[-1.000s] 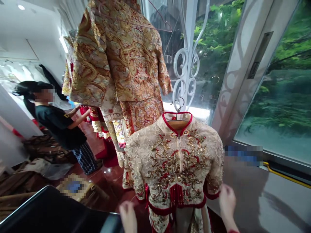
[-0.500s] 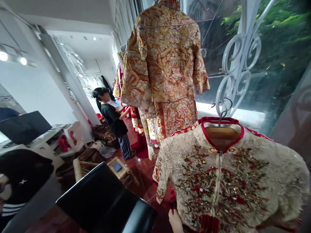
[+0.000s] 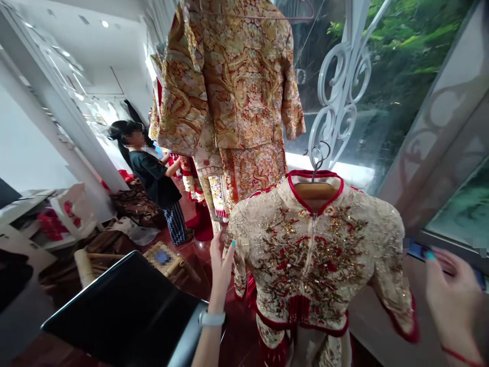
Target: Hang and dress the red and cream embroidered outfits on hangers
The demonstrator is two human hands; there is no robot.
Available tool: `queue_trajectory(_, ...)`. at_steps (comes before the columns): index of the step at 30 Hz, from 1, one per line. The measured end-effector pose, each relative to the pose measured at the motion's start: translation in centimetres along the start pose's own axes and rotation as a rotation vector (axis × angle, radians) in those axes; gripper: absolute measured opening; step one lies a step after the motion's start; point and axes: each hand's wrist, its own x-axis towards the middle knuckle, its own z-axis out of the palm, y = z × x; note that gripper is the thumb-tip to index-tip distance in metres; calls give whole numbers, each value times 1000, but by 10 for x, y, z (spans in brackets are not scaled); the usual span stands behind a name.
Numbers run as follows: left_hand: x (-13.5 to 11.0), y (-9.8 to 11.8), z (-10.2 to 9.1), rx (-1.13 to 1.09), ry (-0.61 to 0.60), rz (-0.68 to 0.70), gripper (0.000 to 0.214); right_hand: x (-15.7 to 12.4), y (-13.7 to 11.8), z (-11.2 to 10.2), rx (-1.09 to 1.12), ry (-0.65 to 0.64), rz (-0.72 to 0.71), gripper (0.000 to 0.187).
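Note:
A cream jacket [image 3: 313, 244] with red trim and beaded embroidery hangs upright on a hanger [image 3: 315, 176] in front of me. My left hand [image 3: 222, 252] is raised beside its left-hand sleeve, thumb and fingers apart, holding nothing that I can see; I cannot tell if it touches the cloth. At the far right, my right hand [image 3: 453, 290] is blurred, its fingers curled around a flat dark-blue thing that looks like a phone [image 3: 416, 251]. The jacket's other sleeve [image 3: 399, 300] hangs just left of that hand. Below the hem, matching cream and red cloth [image 3: 273, 339] shows.
A gold brocade outfit [image 3: 248, 86] hangs behind, by the window with white scroll ironwork [image 3: 332, 86]. A black screen [image 3: 126, 311] stands at lower left, near a bamboo stool [image 3: 164, 257]. Another person [image 3: 153, 178] stands farther back with arms towards hanging clothes.
My view has shifted right, so things sit farther left. My left hand has risen from the jacket's lower edge to beside its sleeve. My right hand has come into view.

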Motion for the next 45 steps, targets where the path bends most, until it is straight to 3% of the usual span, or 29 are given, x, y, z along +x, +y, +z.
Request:
queue_trajectory(2, 21, 22, 11, -21, -73, 38, 49, 34, -36, 21, 158, -127, -177, 59)
queue_trajectory(4, 30, 34, 16, -52, -58, 10, 45, 55, -54, 42, 320, -238, -185, 59)
queue_trajectory(7, 30, 43, 15, -65, 23, 20, 36, 66, -53, 59, 467, -205, -94, 55)
queue_trajectory(13, 26, 70, 22, -18, 215, 128, 15, 79, -47, 59, 551, -74, -2, 45)
queue_trajectory(18, 17, 82, 26, 45, 322, 175, 15, 98, -60, 70, 558, -107, 21, 43)
queue_trajectory(21, 7, 76, 23, 47, 388, 184, 19, 104, -64, 74, 560, -218, 85, 44)
queue_trajectory(23, 3, 71, 20, 28, 362, 146, 20, 108, -68, 67, 549, -363, 140, 44)
queue_trajectory(25, 5, 71, 16, 11, 245, 110, 21, 111, -75, 56, 533, -540, 157, 47)
queue_trajectory(28, 23, 85, 15, 9, 53, 189, 34, 109, -93, 42, 501, -702, 30, 49)
queue_trajectory(31, 51, 111, 26, 92, -182, 344, 38, 100, -109, 45, 444, -571, -164, 43)
queue_trajectory(34, 71, 131, 45, 215, -338, 378, 34, 93, -118, 55, 452, -442, -223, 38)
queue_trajectory(37, 76, 140, 58, 233, -245, 410, 37, 96, -123, 61, 481, -430, -228, 39)
queue_trajectory(42, 60, 142, 67, 292, -15, 527, 32, 109, -135, 68, 525, -490, -179, 44)
queue_trajectory(45, 55, 136, 62, 364, -26, 535, 30, 111, -130, 73, 480, -546, -175, 45)
